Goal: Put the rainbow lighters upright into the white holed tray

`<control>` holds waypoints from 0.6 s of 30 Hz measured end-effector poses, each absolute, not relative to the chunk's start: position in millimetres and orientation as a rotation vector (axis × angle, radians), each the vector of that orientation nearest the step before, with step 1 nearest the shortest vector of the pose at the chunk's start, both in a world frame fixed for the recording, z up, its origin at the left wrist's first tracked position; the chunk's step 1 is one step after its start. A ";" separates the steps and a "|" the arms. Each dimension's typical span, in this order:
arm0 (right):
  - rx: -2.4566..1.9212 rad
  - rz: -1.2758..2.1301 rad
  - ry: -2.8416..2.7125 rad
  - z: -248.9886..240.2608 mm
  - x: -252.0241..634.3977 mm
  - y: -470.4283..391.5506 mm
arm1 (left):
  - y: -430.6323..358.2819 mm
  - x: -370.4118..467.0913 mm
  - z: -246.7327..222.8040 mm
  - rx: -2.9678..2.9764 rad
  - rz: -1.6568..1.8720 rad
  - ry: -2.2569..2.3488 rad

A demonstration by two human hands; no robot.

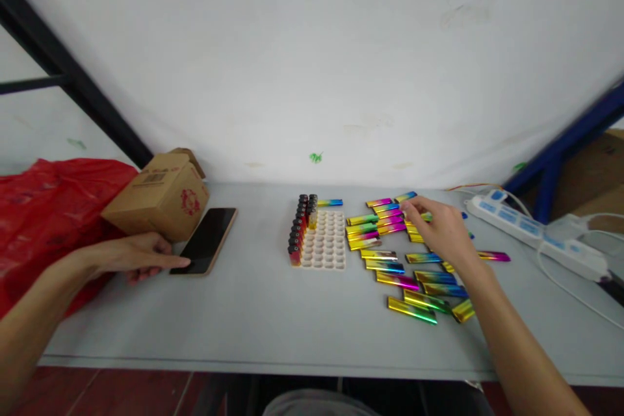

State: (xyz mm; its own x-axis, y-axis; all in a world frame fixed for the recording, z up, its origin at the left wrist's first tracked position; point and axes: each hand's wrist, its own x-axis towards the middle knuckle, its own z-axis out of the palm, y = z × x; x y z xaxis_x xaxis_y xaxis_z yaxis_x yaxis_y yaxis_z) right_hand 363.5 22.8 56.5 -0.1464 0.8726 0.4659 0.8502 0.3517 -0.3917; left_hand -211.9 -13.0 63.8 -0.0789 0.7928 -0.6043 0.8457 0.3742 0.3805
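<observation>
My left hand (141,256) lies at the left with its index finger stretched out, its tip touching the screen of a dark phone (208,237); its other fingers are bent and hold nothing visible. On the right, my right hand (436,224) reaches over scattered shiny metallic strips (396,281) in yellow, blue, green and magenta. Its thumb and fingers come together at the strips, and what is between them is hidden. Between both hands stands a white tray (331,240) with rows of round holes. Small black-topped lighters (296,237) stand upright along its left side.
A blue-yellow strip (330,203) lies behind the tray. At the left sit a cardboard box (160,198) and a red plastic bag (53,208). A white power strip (531,227) with cables lies at the right. A white wall (312,78) rises behind the grey table (253,325).
</observation>
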 end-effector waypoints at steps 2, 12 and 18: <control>-1.500 0.027 -1.979 57.7 366.1 21.4 | -3.8 -207.8 67.4 1.302 -0.186 1.837; -1.546 -0.019 -1.981 50.6 385.0 17.2 | 11.7 -208.0 66.8 1.176 -0.267 1.848; -1.556 -0.041 -1.994 50.6 387.3 16.1 | 2.3 -202.6 75.8 1.151 -0.175 1.901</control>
